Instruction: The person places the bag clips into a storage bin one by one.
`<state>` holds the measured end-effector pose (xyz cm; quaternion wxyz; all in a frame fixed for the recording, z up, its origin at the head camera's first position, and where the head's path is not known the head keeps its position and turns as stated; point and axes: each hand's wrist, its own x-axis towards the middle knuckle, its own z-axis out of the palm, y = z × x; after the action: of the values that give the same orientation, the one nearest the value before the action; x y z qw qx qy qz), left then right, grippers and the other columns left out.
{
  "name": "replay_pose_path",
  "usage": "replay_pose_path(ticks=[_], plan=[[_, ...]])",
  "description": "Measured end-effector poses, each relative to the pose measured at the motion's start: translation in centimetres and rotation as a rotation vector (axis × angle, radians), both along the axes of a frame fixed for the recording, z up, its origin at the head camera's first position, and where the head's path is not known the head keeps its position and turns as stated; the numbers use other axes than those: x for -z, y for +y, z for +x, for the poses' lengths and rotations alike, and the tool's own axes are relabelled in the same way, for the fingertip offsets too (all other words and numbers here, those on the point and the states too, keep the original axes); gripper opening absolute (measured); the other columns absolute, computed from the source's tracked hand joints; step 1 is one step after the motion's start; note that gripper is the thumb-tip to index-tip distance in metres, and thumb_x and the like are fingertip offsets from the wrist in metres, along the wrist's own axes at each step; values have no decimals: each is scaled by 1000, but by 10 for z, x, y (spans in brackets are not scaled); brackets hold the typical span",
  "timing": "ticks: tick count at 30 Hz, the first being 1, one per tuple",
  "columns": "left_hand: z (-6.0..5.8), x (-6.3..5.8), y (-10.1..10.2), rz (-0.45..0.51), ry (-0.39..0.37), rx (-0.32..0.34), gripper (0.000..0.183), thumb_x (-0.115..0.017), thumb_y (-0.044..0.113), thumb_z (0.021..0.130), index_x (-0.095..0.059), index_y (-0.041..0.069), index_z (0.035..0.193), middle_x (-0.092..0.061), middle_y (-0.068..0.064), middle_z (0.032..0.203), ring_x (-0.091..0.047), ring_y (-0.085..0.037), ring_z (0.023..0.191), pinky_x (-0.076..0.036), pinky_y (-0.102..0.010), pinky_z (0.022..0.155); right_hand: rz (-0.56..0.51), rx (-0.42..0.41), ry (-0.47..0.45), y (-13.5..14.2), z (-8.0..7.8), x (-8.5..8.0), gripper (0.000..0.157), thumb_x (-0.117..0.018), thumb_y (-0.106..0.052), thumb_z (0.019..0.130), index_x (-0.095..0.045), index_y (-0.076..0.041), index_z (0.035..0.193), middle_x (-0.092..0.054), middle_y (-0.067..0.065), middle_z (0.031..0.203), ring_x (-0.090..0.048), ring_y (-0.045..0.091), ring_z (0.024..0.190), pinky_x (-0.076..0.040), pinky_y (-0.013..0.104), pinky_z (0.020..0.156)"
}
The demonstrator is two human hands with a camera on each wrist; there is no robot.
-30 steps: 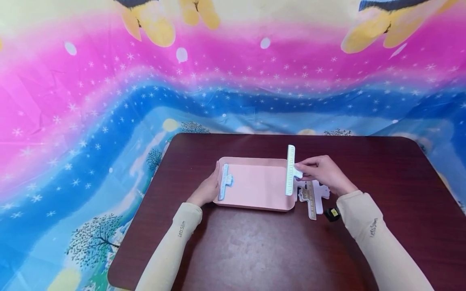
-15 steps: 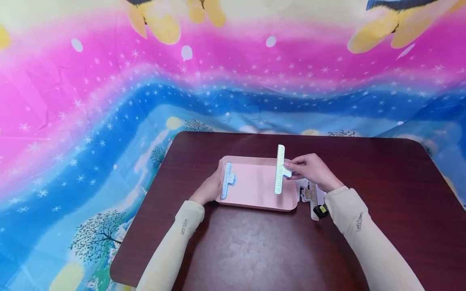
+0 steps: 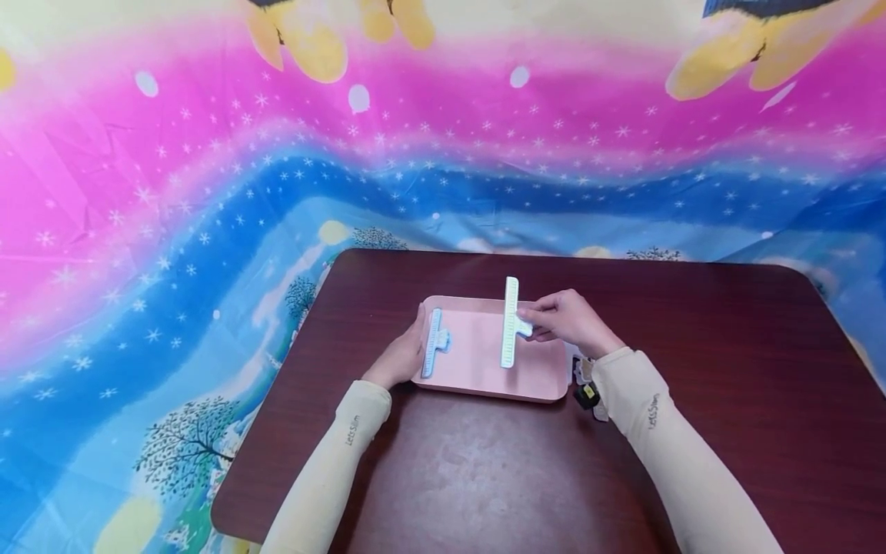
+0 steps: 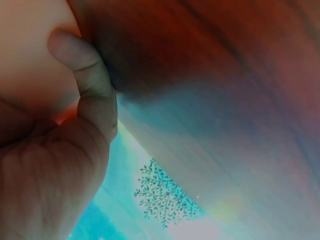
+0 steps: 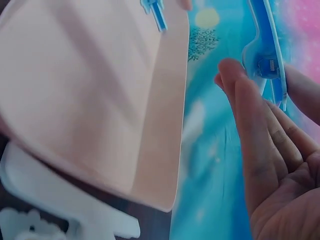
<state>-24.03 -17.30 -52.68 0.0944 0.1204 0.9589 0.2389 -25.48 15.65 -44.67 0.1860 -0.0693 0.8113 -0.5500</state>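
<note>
My right hand (image 3: pixel 574 322) pinches a pale blue and white bag clip (image 3: pixel 510 323) by its handle between thumb and fingers. The clip's long ridged bar stands upright over the middle of the pink tray (image 3: pixel 477 381). In the right wrist view the same clip (image 5: pixel 270 40) shows blue between the fingertips. My left hand (image 3: pixel 403 352) holds the tray at its left side. In the left wrist view one bent finger (image 4: pixel 92 80) lies against the tray's outside. A second blue bag clip (image 3: pixel 432 344) lies inside the tray along its left wall.
More clips (image 3: pixel 601 412) lie on the dark red table (image 3: pixel 471 477) right of the tray, partly hidden by the right sleeve; a white one (image 5: pixel 60 195) shows in the right wrist view. A small black object (image 3: pixel 587 395) appears beside the sleeve. A patterned cloth (image 3: pixel 443 154) hangs behind.
My right hand has carried the bag clip leftward, from the tray's right edge to over its middle. The right sleeve now covers more of the clips on the table. The left hand stays at the tray.
</note>
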Motion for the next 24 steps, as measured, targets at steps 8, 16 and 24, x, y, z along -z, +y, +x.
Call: replay_pose_path(ticks=[8, 16, 24], plan=[[0, -1, 0, 15, 10, 6, 71, -38, 8, 108, 3, 5, 166, -21, -18, 171, -43, -32, 148, -36, -44, 123, 8, -2, 2, -18, -5, 2, 34, -72, -21, 99, -74, 8, 118, -78, 17, 97, -75, 15, 76, -65, 41, 80], [1, -2, -1, 23, -2, -13, 71, -36, 9, 108, 3, 5, 166, -21, -17, 171, -34, -29, 153, -29, -42, 126, 8, -10, -16, -35, -11, 2, 32, -73, -19, 98, -75, 6, 117, -77, 18, 96, -75, 15, 73, -65, 40, 78], [1, 0, 0, 26, -21, -9, 67, -32, 13, 111, 6, 9, 167, -17, -13, 173, -32, -27, 154, -28, -41, 127, 7, 17, -50, -49, -14, 7, 32, -75, -21, 97, -76, 5, 116, -76, 18, 98, -76, 16, 72, -63, 45, 83]])
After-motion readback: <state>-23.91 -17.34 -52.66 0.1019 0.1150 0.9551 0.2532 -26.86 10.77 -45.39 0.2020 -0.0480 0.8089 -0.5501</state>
